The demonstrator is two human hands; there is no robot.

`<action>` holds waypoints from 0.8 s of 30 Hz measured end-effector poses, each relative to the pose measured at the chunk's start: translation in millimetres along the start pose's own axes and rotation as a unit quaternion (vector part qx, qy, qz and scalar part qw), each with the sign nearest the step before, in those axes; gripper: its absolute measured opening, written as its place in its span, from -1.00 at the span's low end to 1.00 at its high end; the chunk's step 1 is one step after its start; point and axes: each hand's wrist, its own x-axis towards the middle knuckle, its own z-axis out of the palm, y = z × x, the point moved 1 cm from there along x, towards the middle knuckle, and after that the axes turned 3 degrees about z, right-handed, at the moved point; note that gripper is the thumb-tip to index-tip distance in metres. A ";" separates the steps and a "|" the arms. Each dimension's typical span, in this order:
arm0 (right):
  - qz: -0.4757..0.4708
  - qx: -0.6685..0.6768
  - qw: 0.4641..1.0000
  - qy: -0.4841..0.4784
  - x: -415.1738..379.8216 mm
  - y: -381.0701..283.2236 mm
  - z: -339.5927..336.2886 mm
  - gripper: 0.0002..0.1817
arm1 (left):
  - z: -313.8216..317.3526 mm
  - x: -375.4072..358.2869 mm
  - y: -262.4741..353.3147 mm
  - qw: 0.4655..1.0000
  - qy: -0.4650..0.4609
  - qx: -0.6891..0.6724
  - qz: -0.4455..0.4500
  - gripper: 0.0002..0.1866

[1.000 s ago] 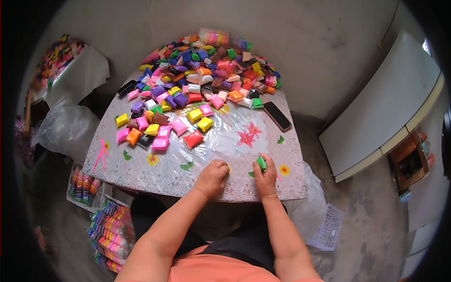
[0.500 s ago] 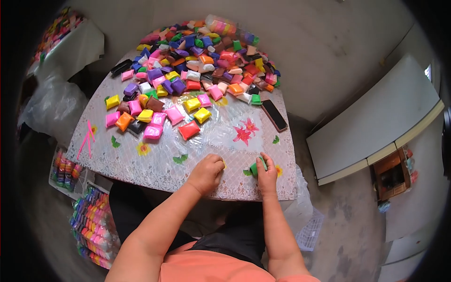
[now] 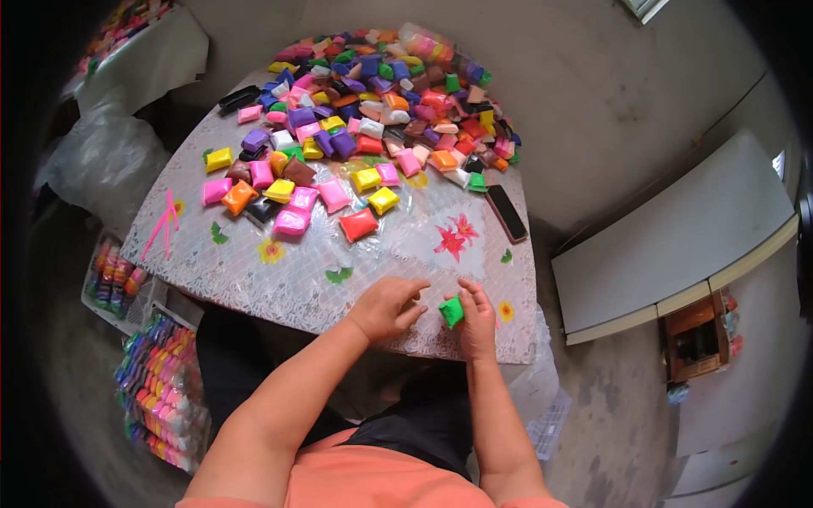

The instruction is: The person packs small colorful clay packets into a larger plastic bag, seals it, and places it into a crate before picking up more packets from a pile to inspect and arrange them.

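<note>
A small green packet [image 3: 451, 312] is held by my right hand [image 3: 477, 320] near the front edge of the table, its fingers bent round the packet's right side. To the left of it, my left hand [image 3: 389, 308] hovers over the lace-patterned tablecloth [image 3: 305, 296], fingers apart and holding nothing. A red packet [image 3: 358, 225] lies beyond my left hand, with yellow packets [image 3: 384, 200] and pink packets [image 3: 291, 223] around it. Behind these, a large heap of coloured packets [image 3: 373, 93] covers the far part of the table.
A dark phone [image 3: 506, 212] lies at the table's right edge. Pink strips [image 3: 161, 227] are at the left. Bagged colourful packets [image 3: 165, 385] stand on the floor at the left, beside a white crate [image 3: 114, 296]. A clear plastic bag [image 3: 538, 364] hangs at the right.
The green packet has turned and shows more of its face in my right hand. My left hand has opened its fingers and moved slightly right. The camera view has shifted slightly.
</note>
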 end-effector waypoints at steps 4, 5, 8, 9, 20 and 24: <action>0.021 -0.030 0.999 0.008 0.9 9.0 21.8 -0.71 | 0.8 -12.5 4.1 0.984 -0.017 -0.159 -0.080 -0.63; 0.015 -0.041 0.999 0.000 3.0 10.5 22.7 -0.71 | 2.0 -16.7 4.4 0.981 -0.024 -0.176 -0.082 -0.63; 0.003 -0.068 0.997 -0.019 4.6 18.0 19.4 -0.72 | 9.7 -27.5 5.3 0.974 -0.032 -0.210 -0.074 -0.66; 0.001 -0.076 0.997 -0.029 5.2 19.5 18.3 -0.72 | 11.6 -28.2 5.2 0.977 -0.015 -0.198 -0.073 -0.69; -0.062 -0.135 0.988 -0.031 5.7 24.0 14.1 -0.74 | 21.9 -26.7 0.8 0.984 0.014 -0.131 -0.117 -0.87; -0.272 -0.241 0.928 0.083 -12.1 15.8 21.1 -0.80 | 26.5 -26.0 0.2 0.967 0.080 -0.199 -0.134 -0.94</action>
